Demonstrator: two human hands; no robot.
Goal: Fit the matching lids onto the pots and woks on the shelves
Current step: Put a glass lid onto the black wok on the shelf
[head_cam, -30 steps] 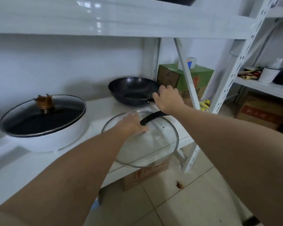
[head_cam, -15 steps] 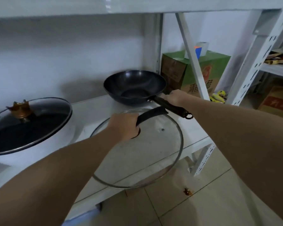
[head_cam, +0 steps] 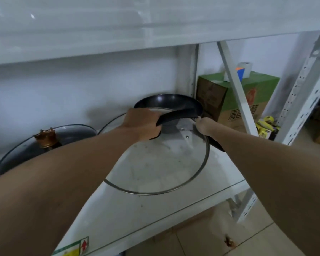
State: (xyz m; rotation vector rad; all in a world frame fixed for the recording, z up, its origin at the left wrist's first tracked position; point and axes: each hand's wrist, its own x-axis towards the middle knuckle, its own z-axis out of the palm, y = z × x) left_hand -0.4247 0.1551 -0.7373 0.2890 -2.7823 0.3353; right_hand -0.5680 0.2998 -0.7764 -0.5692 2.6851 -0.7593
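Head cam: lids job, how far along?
Done: the pot on the left already wears its glass lid with the gold knob. In hand: the left hand grips the handle of the big glass lid, held tilted at the black wok, while the right hand is at the wok's handle. Left: seating that lid. Other shelves are out of view.

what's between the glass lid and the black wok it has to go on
Nothing visible. The left hand holds the glass lid by its black handle, tilted over the near side of the black wok; the right hand is at the wok's handle, beside the lid's rim.
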